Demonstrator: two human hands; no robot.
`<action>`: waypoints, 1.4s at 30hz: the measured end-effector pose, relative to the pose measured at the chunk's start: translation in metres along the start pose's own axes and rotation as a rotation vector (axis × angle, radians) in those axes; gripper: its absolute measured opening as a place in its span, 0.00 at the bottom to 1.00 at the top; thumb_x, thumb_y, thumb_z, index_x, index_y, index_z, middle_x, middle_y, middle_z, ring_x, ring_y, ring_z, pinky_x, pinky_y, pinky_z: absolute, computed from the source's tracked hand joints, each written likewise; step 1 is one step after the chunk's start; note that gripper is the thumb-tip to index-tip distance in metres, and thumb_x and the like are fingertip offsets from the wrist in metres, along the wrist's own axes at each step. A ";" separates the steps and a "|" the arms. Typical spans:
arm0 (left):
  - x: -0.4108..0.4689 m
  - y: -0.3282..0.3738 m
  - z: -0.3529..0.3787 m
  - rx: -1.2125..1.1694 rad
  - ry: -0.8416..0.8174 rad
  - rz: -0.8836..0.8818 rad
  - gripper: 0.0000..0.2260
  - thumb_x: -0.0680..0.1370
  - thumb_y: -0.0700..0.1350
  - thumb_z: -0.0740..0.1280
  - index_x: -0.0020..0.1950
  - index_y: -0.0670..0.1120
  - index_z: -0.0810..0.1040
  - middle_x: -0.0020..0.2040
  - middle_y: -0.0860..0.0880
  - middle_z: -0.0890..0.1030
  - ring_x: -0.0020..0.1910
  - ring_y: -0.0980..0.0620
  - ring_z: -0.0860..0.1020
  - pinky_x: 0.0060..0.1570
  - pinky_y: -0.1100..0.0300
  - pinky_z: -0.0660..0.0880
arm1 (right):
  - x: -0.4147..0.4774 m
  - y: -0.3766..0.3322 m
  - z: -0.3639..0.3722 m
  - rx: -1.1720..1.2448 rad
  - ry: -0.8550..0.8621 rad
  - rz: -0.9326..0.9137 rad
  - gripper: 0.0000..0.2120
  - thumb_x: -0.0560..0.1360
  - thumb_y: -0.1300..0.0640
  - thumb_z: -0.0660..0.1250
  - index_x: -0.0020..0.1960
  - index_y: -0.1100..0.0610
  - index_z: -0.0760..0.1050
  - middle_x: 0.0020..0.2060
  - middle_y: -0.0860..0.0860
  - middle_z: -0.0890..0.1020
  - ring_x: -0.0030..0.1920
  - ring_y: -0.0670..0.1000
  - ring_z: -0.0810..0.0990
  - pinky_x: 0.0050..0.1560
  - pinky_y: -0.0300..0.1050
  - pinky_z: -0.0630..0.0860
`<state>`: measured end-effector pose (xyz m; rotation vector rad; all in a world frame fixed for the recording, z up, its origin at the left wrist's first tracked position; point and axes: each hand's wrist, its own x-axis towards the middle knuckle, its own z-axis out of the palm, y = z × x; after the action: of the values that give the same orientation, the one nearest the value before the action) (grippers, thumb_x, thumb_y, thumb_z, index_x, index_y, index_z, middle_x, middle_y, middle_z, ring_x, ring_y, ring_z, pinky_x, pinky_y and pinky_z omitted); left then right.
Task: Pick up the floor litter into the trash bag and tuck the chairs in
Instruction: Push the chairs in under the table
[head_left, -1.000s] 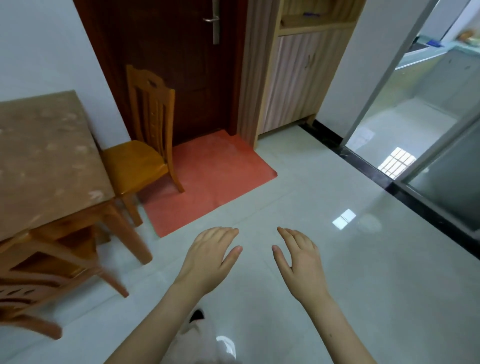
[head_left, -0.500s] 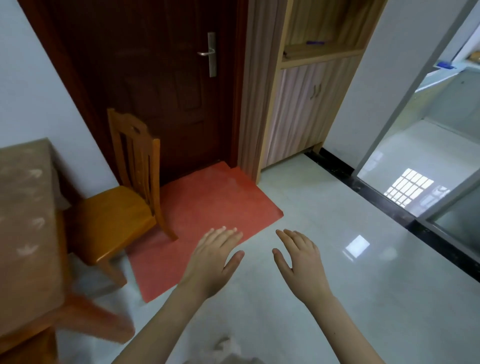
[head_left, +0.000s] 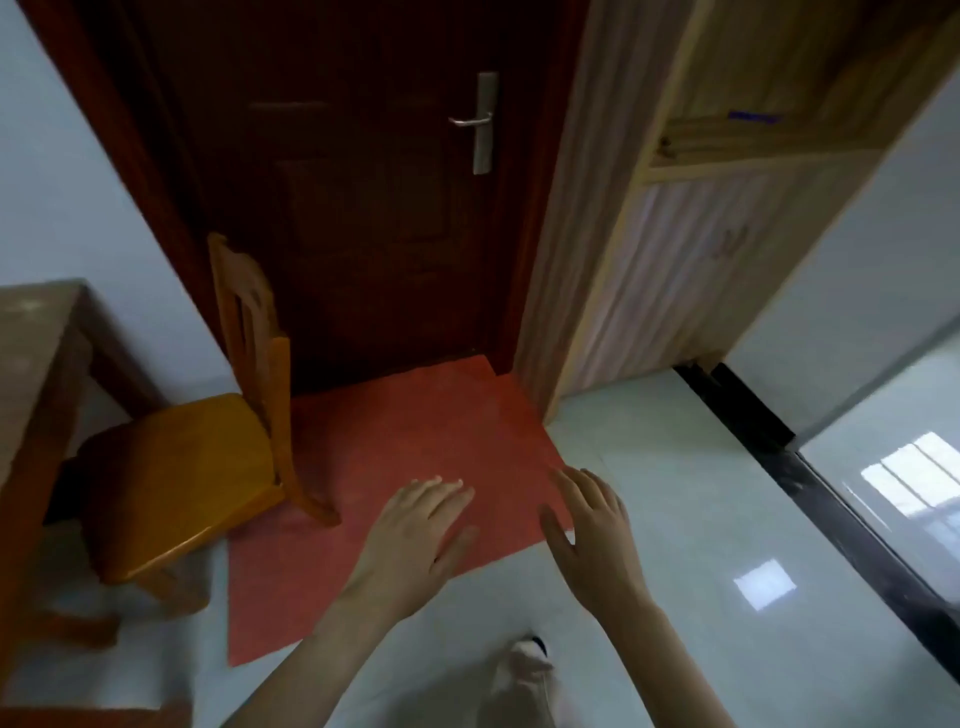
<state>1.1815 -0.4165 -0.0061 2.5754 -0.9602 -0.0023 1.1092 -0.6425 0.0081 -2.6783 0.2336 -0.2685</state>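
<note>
An orange wooden chair stands at the left, pulled out from the wooden table, its back toward the dark door. My left hand hovers palm down over the red mat, fingers spread and holding nothing, to the right of the chair. My right hand hovers beside it at the mat's right edge, also spread and empty. No litter or trash bag is in view.
A red mat lies before the dark wooden door. A striped wooden cabinet stands right of the door. A black threshold crosses the glossy tile floor at the right. My foot shows at the bottom.
The view has swung forward toward the door and chair, so the table has slid to the left edge. Both hands stay spread and empty, now over the mat.
</note>
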 end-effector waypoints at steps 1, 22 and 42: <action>0.019 0.002 0.003 -0.013 0.018 -0.040 0.25 0.82 0.60 0.48 0.71 0.51 0.72 0.69 0.52 0.74 0.69 0.50 0.70 0.70 0.49 0.63 | 0.025 0.010 -0.003 -0.006 -0.025 -0.035 0.24 0.78 0.44 0.55 0.70 0.52 0.71 0.66 0.49 0.76 0.68 0.54 0.71 0.68 0.53 0.68; 0.246 -0.170 -0.035 0.062 0.290 -0.690 0.22 0.82 0.57 0.52 0.70 0.49 0.71 0.66 0.52 0.74 0.68 0.50 0.69 0.69 0.53 0.63 | 0.452 -0.052 0.110 0.117 -0.371 -0.617 0.27 0.78 0.41 0.51 0.71 0.52 0.71 0.67 0.51 0.76 0.69 0.53 0.71 0.71 0.53 0.64; 0.343 -0.396 -0.110 0.191 0.530 -1.269 0.22 0.81 0.59 0.51 0.70 0.51 0.71 0.66 0.53 0.75 0.65 0.53 0.70 0.64 0.57 0.65 | 0.744 -0.289 0.265 0.217 -0.669 -1.248 0.25 0.78 0.43 0.52 0.70 0.53 0.71 0.66 0.49 0.75 0.69 0.50 0.69 0.71 0.48 0.61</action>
<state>1.7083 -0.3204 -0.0018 2.6509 0.9232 0.4003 1.9227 -0.4308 0.0119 -2.1607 -1.5574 0.2488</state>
